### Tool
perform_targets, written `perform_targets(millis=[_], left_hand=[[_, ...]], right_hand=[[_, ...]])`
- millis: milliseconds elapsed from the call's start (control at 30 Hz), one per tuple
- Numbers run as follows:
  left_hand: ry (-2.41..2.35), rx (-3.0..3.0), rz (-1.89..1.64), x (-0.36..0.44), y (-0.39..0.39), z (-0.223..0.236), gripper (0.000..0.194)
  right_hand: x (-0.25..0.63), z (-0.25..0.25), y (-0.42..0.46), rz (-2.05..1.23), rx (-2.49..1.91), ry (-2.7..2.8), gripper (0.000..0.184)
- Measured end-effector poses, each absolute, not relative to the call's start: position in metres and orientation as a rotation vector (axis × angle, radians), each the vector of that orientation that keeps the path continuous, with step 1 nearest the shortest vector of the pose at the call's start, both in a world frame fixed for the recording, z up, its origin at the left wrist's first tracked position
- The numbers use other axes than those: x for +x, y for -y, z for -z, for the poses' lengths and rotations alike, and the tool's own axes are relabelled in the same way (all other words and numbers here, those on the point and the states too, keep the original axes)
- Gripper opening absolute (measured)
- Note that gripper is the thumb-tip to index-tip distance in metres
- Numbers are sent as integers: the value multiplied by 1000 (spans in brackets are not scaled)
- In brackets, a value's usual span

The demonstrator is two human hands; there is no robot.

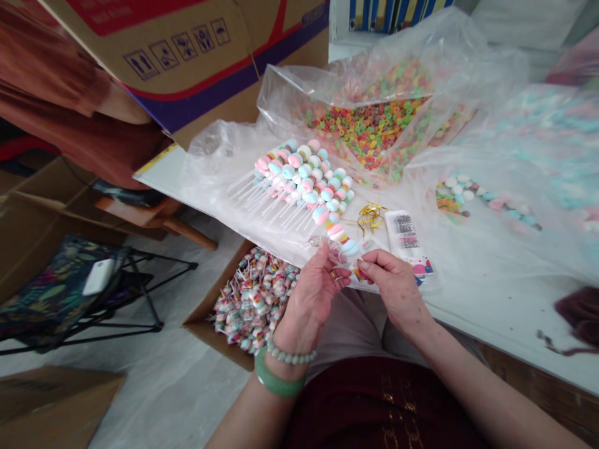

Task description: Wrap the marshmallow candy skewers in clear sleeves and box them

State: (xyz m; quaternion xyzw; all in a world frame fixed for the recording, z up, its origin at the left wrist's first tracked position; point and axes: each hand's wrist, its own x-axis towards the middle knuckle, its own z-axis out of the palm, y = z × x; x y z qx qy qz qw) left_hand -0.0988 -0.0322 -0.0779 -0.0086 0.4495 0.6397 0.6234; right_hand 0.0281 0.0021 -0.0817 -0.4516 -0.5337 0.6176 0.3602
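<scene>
My left hand (321, 287) is closed, its thumb and fingers pinching what looks like a clear printed wrapper (331, 251). Close on the right, my right hand (393, 284) is also pinched closed; whatever is between its fingertips is too small to make out. Just beyond the fingers lies a marshmallow skewer (336, 229) in pink, yellow and blue. Behind it sits a pile of marshmallow skewers (311, 174), white sticks pointing left. Gold twist ties (372, 216) and a stack of printed bags (403, 234) lie past my right hand.
A big plastic bag of colourful cereal rings (374, 128) rests at the back. Bagged marshmallows (552, 143) are at right. Below the table edge stands a carton of wrapped skewers (255, 299). A large cardboard box (201, 56) and another person's sleeve (51, 68) are at left.
</scene>
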Motion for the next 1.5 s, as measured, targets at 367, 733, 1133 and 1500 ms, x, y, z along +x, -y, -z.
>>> perform_targets(millis=[367, 733, 1133, 1500], left_hand=[[-1067, 55, -1430, -86, 31, 82, 12], [-1040, -41, -1300, -96, 28, 78, 6], [-1060, 29, -1670, -92, 29, 81, 19], [-1012, -175, -1690, -116, 29, 79, 13]], right_hand=[[34, 74, -4, -1651, -1134, 1380, 10], [35, 74, -11, -1718, -1124, 1415, 7], [30, 71, -5, -1908, -1070, 1064, 10], [56, 77, -10, -1451, -1244, 1364, 9]])
